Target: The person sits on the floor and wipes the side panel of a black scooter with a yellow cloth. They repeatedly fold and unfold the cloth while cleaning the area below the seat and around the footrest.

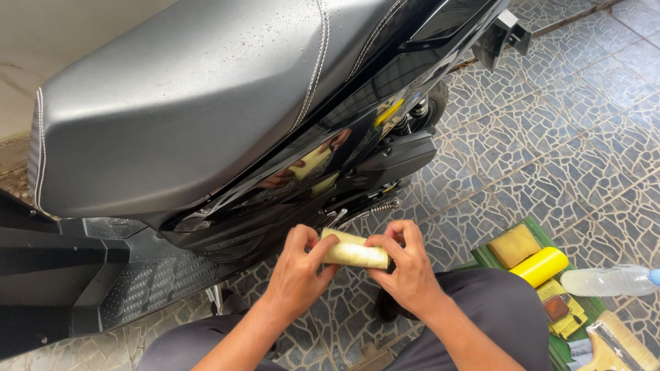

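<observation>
Both my hands hold a pale yellow rolled cloth (354,251) in front of my knees. My left hand (297,266) pinches its left end. My right hand (405,264) grips its right end, fingers curled over it. Just beyond the cloth rises a scooter's glossy black side panel (323,148), in which my hands and the cloth are mirrored. Above the panel stretches the grey seat (185,96), speckled with water drops.
The scooter's black footboard (103,268) lies at the left. On a green mat (485,257) at the right lie a tan sponge (513,245), a yellow cylinder (541,266), a clear water bottle (608,280) and a brush (619,343). The floor (584,137) is mosaic tile.
</observation>
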